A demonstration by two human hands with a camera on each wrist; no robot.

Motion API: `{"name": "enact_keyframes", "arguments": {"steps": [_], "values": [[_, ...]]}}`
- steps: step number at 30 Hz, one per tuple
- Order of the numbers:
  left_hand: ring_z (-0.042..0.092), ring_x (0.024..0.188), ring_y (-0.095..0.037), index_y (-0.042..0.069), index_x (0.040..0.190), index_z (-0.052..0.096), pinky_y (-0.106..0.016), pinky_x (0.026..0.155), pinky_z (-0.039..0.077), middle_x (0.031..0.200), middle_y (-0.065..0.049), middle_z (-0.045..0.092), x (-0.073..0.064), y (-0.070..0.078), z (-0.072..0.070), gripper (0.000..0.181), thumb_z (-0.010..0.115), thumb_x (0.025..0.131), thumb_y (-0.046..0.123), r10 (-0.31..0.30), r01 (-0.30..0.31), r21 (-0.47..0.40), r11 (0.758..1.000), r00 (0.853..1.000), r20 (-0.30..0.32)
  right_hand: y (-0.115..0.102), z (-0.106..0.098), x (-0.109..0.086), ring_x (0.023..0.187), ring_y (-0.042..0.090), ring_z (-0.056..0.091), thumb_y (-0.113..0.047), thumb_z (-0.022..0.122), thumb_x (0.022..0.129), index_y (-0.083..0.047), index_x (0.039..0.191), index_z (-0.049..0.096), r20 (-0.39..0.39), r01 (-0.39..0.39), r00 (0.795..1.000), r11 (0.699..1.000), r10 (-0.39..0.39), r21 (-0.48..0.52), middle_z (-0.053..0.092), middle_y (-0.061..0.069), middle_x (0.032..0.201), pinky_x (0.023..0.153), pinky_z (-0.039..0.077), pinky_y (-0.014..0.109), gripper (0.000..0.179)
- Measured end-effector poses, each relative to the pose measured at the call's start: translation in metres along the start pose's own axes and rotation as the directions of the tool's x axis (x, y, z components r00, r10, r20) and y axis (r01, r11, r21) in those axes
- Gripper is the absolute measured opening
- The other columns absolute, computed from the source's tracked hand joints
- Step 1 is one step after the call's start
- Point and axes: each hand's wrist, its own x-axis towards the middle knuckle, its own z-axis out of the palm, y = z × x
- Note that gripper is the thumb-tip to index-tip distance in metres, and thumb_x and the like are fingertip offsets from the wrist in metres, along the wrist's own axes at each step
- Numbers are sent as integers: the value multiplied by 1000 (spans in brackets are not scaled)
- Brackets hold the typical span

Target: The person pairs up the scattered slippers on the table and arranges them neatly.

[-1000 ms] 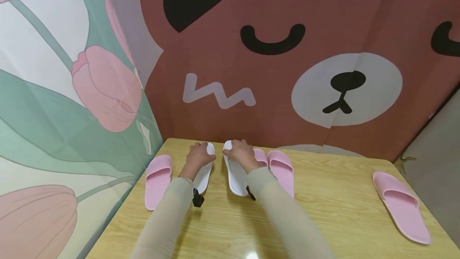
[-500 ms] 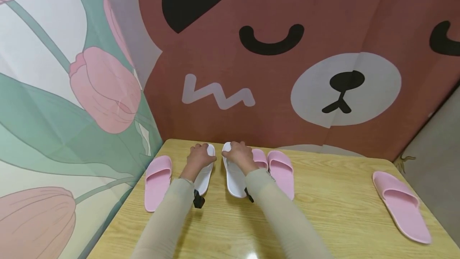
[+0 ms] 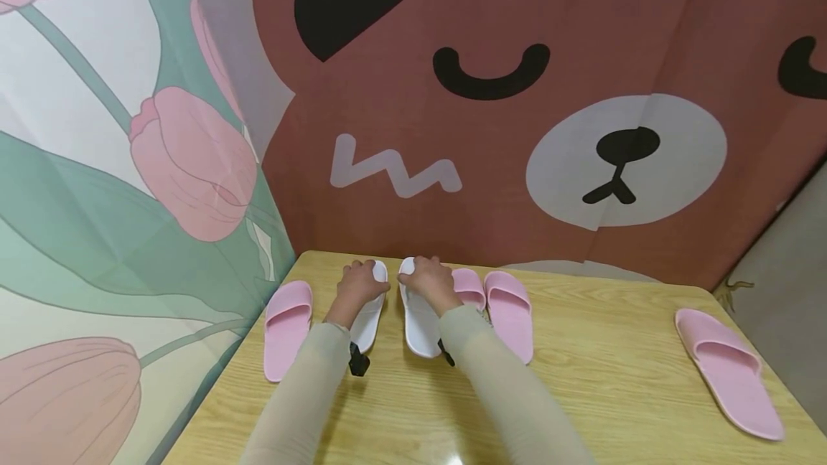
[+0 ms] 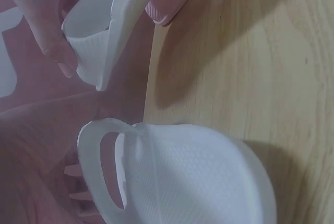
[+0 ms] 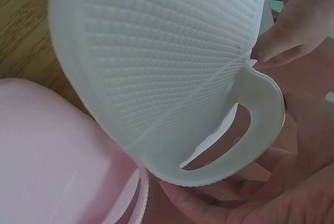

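Two white slippers stand side by side on the wooden table in the head view, toes toward the wall. My left hand [image 3: 357,285] grips the left white slipper [image 3: 368,325] over its strap, thumb on the inner side. With my right hand [image 3: 431,280] I hold the right white slipper [image 3: 421,329] the same way. A narrow gap separates the pair. The left wrist view shows the textured footbed of the left slipper [image 4: 193,177] and a shadow beside it on the wood. In the right wrist view, fingers curl around the strap end of the right slipper [image 5: 167,51].
A pink slipper [image 3: 284,343] lies left of the left forearm. Two more pink slippers, one partly hidden [image 3: 468,289] and one in fuller view [image 3: 513,329], sit right beside my right hand. Another pink slipper [image 3: 736,379] lies near the table's [image 3: 601,364] right edge. A bear-printed wall [image 3: 491,221] rises behind.
The right white slipper has shifted slightly left and toward me with my right hand, narrowing the gap. The left hand stays on its slipper, and the pink slippers lie as before.
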Motion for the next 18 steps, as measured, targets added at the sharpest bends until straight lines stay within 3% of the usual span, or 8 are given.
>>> {"name": "enact_keyframes", "arguments": {"steps": [18], "values": [[42, 131, -44, 6, 146, 51, -65, 96, 45, 143, -25, 47, -3, -2, 1, 71, 72, 88, 41, 6, -6, -6, 1000, 1000, 2, 0, 6, 0, 123, 44, 54, -56, 64, 92, -13, 145, 55, -2, -7, 1000, 1000, 7, -12, 53, 20, 142, 99, 46, 53, 69]]}}
